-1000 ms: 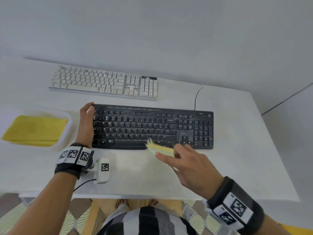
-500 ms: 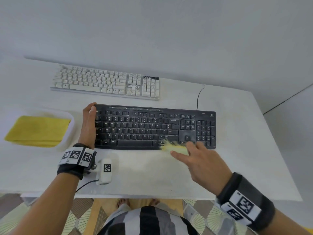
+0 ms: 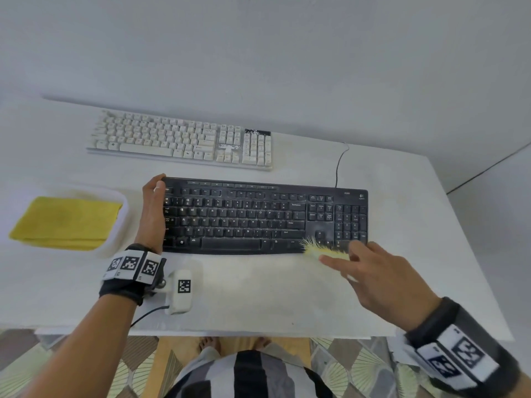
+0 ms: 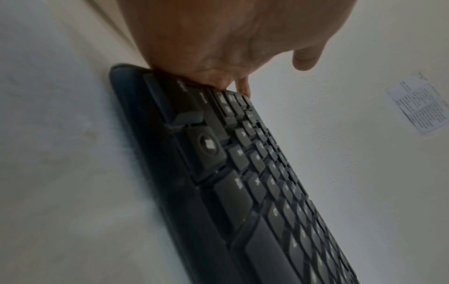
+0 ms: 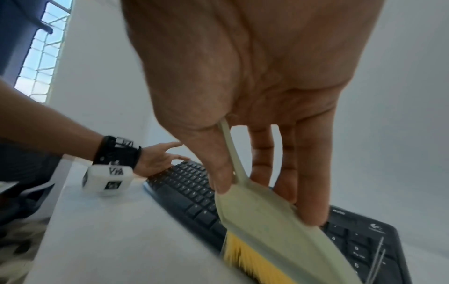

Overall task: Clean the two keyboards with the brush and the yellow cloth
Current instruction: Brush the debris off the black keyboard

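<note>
A black keyboard (image 3: 264,216) lies in the middle of the white table (image 3: 258,291). My left hand (image 3: 152,208) rests against its left end, thumb at the far corner, palm pressing on the left keys (image 4: 184,86). My right hand (image 3: 370,271) holds a pale yellow brush (image 3: 324,249) by its handle (image 5: 230,151), thumb and fingers around the head (image 5: 274,226). The bristles (image 5: 245,261) sit at the keyboard's front edge, by the arrow keys. A white keyboard (image 3: 184,140) lies behind. The folded yellow cloth (image 3: 66,222) sits in a white tray (image 3: 115,237) at the left.
The black keyboard's cable (image 3: 340,162) runs back from its far right corner. A wall rises directly behind the table. The table's front edge (image 3: 201,330) is close to my body, with patterned floor below.
My right hand has swept the brush to the right along the black keyboard's front edge, from below the space bar to the arrow keys. The left hand has stayed at the left end.
</note>
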The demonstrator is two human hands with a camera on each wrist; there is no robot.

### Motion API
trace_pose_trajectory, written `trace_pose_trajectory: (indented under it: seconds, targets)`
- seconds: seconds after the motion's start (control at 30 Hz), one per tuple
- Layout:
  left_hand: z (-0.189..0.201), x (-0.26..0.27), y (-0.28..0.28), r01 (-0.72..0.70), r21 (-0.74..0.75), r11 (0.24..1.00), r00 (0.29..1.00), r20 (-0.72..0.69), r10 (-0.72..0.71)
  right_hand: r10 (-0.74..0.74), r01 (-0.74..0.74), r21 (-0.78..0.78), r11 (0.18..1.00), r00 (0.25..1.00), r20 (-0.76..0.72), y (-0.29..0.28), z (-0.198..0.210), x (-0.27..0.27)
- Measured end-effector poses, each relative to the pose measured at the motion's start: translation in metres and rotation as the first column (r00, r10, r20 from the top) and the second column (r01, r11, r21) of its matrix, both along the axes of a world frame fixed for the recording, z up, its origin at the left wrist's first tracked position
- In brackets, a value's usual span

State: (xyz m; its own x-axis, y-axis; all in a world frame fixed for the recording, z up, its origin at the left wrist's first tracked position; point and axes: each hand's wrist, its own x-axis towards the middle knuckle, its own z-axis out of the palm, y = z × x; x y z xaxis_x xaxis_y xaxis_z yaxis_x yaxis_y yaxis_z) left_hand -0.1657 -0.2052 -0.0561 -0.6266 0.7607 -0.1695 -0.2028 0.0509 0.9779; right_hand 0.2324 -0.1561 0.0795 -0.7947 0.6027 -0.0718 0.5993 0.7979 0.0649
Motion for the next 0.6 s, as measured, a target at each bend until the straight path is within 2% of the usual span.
trace_pose_trajectory:
  seconds: [0.07, 0.1, 0.17, 0.2, 0.23, 0.27, 0.3, 0.4, 0.47, 0.5, 0.6]
  targets:
    - [0.0, 0.001, 0.0, 0.001, 0.013, 1.0, 1.0, -0.004, -0.001, -0.069, 0.064, -0.031, 0.997, 0.98, -0.188, 0.0, 0.007, -0.001]
    - [0.0, 0.001, 0.001, -0.007, 0.019, 1.0, 1.0, -0.001, 0.007, -0.139, 0.115, -0.091, 0.989, 0.931, -0.338, 0.001, 0.008, -0.006]
    - [-0.001, 0.001, 0.002, -0.014, 0.027, 1.0, 1.0, 0.003, 0.013, -0.281, 0.188, -0.213, 0.959, 0.731, -0.622, 0.003, 0.004, -0.021]
    - [-0.001, 0.001, 0.001, -0.009, 0.027, 1.0, 1.0, -0.003, 0.009, -0.332, 0.216, -0.252, 0.943, 0.637, -0.696, 0.004, -0.002, -0.028]
    - [-0.002, 0.001, 0.001, -0.005, 0.029, 1.0, 1.0, -0.014, 0.005, -0.388, 0.237, -0.307, 0.922, 0.573, -0.722, 0.003, -0.009, -0.034]
    - [-0.003, 0.0, 0.001, -0.001, 0.03, 1.0, 1.0, -0.024, 0.001, -0.448, 0.251, -0.372, 0.894, 0.548, -0.706, 0.002, -0.017, -0.038]
    - [-0.004, -0.001, 0.001, 0.003, 0.031, 1.0, 1.0, -0.028, -0.002, -0.502, 0.263, -0.434, 0.862, 0.56, -0.659, 0.0, -0.023, -0.038]
    - [-0.005, -0.003, 0.002, -0.009, 0.02, 1.0, 1.0, -0.018, 0.009, -0.575, 0.262, -0.567, 0.781, 0.655, -0.49, -0.005, -0.028, -0.024]
    - [-0.005, -0.002, 0.002, -0.005, 0.018, 1.0, 1.0, -0.015, 0.005, -0.566, 0.248, -0.585, 0.772, 0.687, -0.456, -0.005, -0.019, -0.015]
    - [-0.004, -0.002, 0.001, -0.003, 0.02, 1.0, 1.0, -0.017, 0.003, -0.552, 0.241, -0.562, 0.791, 0.677, -0.487, -0.004, -0.015, -0.013]
    - [-0.002, -0.001, 0.0, 0.002, 0.032, 0.999, 1.0, -0.027, -0.001, -0.485, 0.245, -0.427, 0.87, 0.58, -0.655, 0.0, -0.016, -0.017]
